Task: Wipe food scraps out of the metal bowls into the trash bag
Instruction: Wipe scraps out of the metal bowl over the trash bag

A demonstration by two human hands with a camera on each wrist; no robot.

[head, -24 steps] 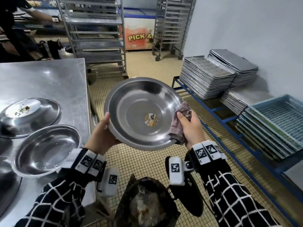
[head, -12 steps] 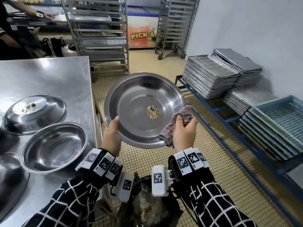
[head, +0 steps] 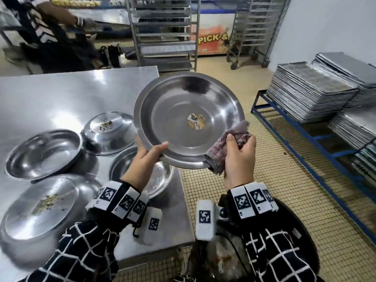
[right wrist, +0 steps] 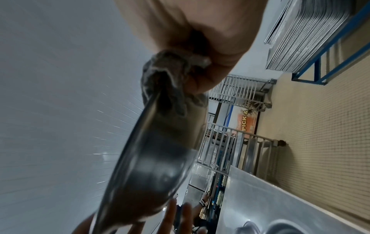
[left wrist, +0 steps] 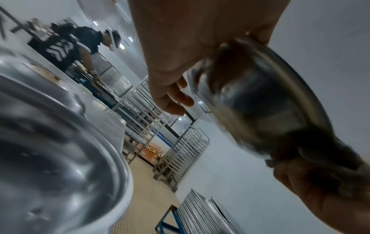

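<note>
Left hand [head: 145,159] grips bowl [head: 189,119] rim, right hand [head: 240,157] pinches opposite rim through cloth [head: 227,143]; steel looks light, rigid, probably slick, so rim hold suits

Held bowl [head: 189,121] between both hands, right of the table [head: 61,92]. Four bowls [head: 43,153] on the table; trash bag [head: 219,259] below.

Black white-checked sleeves [head: 81,247], square-code-tagged white wristbands [head: 253,198].
</note>
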